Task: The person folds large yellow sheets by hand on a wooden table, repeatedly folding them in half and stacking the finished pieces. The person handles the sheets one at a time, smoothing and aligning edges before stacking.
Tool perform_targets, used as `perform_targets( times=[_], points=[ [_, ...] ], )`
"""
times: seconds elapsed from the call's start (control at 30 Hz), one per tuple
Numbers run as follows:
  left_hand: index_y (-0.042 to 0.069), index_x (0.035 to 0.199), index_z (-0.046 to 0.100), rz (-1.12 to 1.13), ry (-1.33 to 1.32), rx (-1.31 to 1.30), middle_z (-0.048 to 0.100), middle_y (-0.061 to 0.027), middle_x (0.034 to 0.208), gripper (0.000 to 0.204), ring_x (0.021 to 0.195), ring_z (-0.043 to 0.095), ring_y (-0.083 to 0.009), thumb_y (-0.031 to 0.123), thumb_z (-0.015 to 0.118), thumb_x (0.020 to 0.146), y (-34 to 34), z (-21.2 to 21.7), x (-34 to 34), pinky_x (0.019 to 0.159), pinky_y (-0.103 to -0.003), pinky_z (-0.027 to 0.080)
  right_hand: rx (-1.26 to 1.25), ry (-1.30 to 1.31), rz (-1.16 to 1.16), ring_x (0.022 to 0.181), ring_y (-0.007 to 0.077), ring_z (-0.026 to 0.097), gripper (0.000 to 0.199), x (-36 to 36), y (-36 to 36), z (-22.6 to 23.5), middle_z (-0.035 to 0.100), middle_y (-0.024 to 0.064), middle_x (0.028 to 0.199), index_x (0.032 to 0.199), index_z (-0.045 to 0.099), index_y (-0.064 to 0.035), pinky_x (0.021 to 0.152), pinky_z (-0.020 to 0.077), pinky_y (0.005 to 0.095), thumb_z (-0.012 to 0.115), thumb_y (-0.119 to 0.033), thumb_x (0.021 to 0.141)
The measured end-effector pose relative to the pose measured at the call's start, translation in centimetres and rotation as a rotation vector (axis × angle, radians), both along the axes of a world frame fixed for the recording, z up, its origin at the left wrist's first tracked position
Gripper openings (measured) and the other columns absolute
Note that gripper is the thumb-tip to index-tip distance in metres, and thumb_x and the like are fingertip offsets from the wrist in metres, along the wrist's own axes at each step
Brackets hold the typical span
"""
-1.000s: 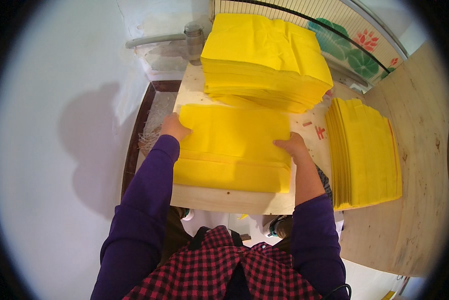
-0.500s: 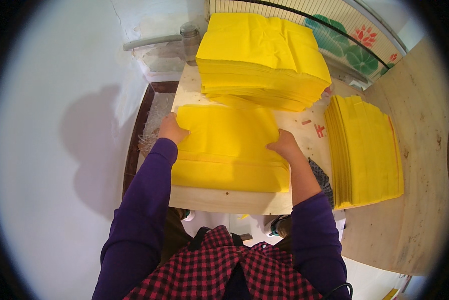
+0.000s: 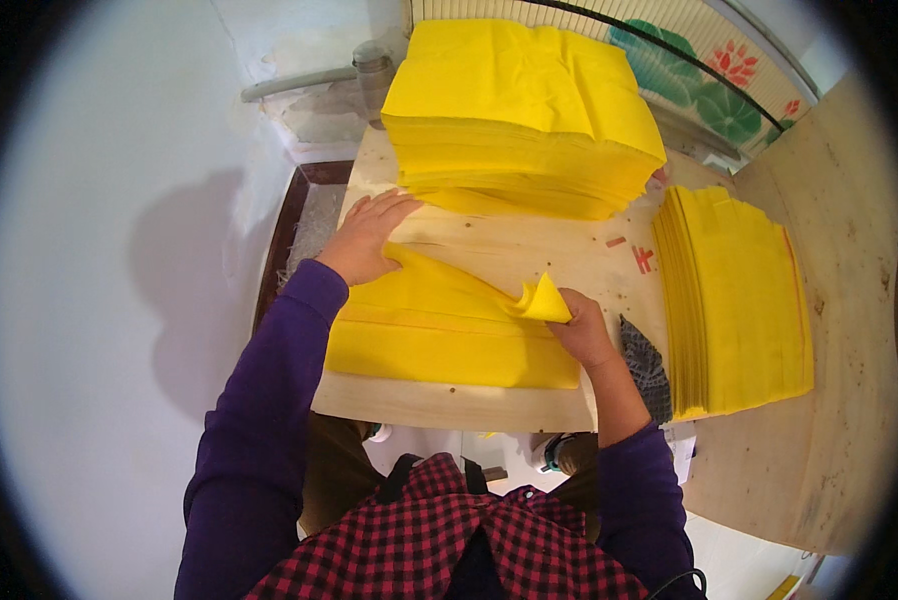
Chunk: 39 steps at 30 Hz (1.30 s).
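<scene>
A yellow fabric sheet point(image 3: 439, 345), with an orange line across it, lies near the front of the wooden table point(image 3: 399, 395). Its far right corner is lifted and folded over, pinched in my right hand point(image 3: 587, 325), which is closed on it. At the sheet's far left corner is my left hand point(image 3: 369, 237), open, its fingers stretched toward the tall yellow fabric stack point(image 3: 519, 95) at the back. Whether its thumb touches the sheet is hard to tell.
To the right stands another stack of folded yellow fabric point(image 3: 744, 300), with a dark patterned cloth point(image 3: 645, 370) beside it. Small red strips point(image 3: 642, 260) lie on the table. A clear bottle point(image 3: 373, 80) stands at the back left by the wall.
My left hand has opened and reached farther toward the back stack. My right hand has drawn the sheet's far right corner toward me, folding it over; the sheet's far edge now slants.
</scene>
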<state>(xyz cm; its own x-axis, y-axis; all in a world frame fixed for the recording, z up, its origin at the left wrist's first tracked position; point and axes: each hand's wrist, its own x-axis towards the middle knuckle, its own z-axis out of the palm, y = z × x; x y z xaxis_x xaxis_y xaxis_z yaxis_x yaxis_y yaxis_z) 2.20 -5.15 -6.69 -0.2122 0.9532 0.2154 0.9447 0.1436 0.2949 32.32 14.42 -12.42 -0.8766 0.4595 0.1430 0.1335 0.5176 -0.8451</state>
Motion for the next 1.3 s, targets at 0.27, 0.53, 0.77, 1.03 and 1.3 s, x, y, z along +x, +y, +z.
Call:
perform_targets(
  times=[0.27,0.53,0.77,1.03,1.3],
  points=[
    [0.010,0.117,0.062,-0.170,-0.013,-0.223,0.065,-0.0100,0.111,0.053,0.109,0.056,-0.0285,-0.005,0.062,0.065,-0.6,-1.8,0.1,0.101,-0.040,0.036,0.364,0.152,0.089,0.088,0.0315,0.061,0.034,0.7,-0.4,0.1,0.066,0.0092,0.092,0.098,0.066,-0.0121,0.077,0.0488,0.0382,0.070,-0.003,0.066],
    [0.008,0.112,0.061,-0.155,0.061,-0.107,0.062,-0.0098,0.115,0.051,0.112,0.053,-0.0281,-0.010,0.054,0.065,-2.7,-3.6,1.6,0.105,-0.043,0.034,0.462,0.128,0.058,0.094,0.0303,0.060,0.047,1.6,-0.9,0.9,0.065,0.0087,0.097,0.112,0.062,-0.0100,0.084,0.0467,0.0374,0.069,-0.001,0.066],
    [0.007,0.115,0.058,-0.097,0.143,-0.114,0.060,-0.0101,0.118,0.051,0.116,0.052,-0.0269,-0.007,0.057,0.066,-4.1,-3.7,3.6,0.108,-0.046,0.032,0.390,0.091,-0.041,0.095,0.0255,0.058,0.059,2.3,-0.6,0.8,0.063,0.0093,0.106,0.129,0.050,-0.0072,0.087,0.0450,0.0331,0.070,-0.005,0.072],
    [0.007,0.120,0.056,-0.015,0.119,-0.118,0.057,-0.0123,0.122,0.057,0.118,0.049,-0.0302,-0.004,0.059,0.064,-4.8,-3.8,5.3,0.108,-0.046,0.031,-0.094,0.099,-0.224,0.092,0.0178,0.057,0.066,2.1,1.0,-0.3,0.061,0.0057,0.101,0.138,0.041,-0.0075,0.087,0.0450,0.0274,0.069,-0.011,0.079],
    [0.005,0.124,0.054,-0.006,0.057,-0.080,0.054,-0.0147,0.123,0.062,0.119,0.047,-0.0326,-0.004,0.059,0.063,-4.6,-3.2,6.4,0.106,-0.045,0.032,-0.002,0.051,-0.229,0.084,0.0215,0.058,0.012,2.7,2.2,-1.5,0.063,0.0061,0.087,0.083,0.066,-0.0052,0.077,0.0470,0.0285,0.072,-0.006,0.073]
  ],
)
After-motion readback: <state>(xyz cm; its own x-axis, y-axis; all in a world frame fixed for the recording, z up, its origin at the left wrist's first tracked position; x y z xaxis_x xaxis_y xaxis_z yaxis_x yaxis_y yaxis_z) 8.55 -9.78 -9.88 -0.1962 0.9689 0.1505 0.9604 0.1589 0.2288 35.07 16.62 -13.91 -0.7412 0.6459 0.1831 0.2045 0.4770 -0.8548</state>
